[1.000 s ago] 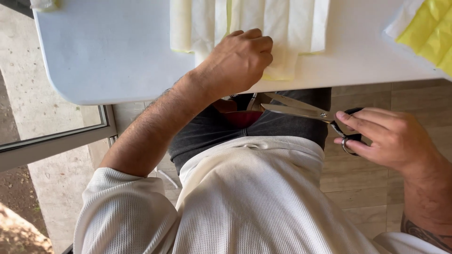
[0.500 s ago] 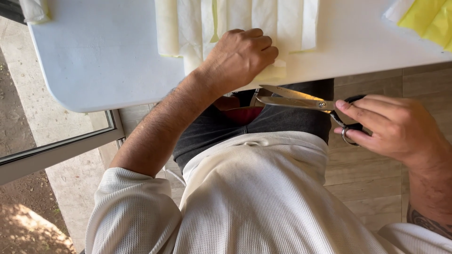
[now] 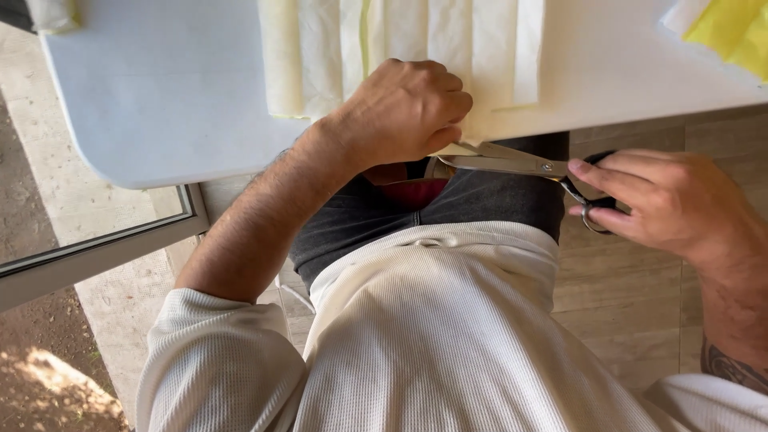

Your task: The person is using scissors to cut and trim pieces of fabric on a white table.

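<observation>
Left hand: we are seeing the left hand point(image 3: 404, 112) curling down on the near end of the strips point(image 3: 400, 48) at the bench edge, its grip clenched on them.
Right hand: we are seeing the right hand point(image 3: 668, 200) at 3 o'clock from the left, its grip grasping the dark loops of the scissors point(image 3: 520, 162), with fingers threading through them.
Scissors: we are watching the metal blades pointing toward 9 o'clock, lying nearly level just below the bench edge; the tips are reaching under the left hand, and we cannot tell how far the blades are parting.
Strips: we are seeing pale cream bands lying side by side on the bench point(image 3: 160, 88), running from 12 o'clock down to the near edge, where the left hand is covering their ends; a thin yellow-green line is showing between two of them.
Yellow sheet: we are noticing a yellow sheet point(image 3: 732, 32) lying at 2 o'clock on the bench corner, well apart from both hands.
Bench: we are looking at a white top with a rounded corner at 8 o'clock.
Floor: we are seeing pale tiles point(image 3: 624, 280) below the right hand.
</observation>
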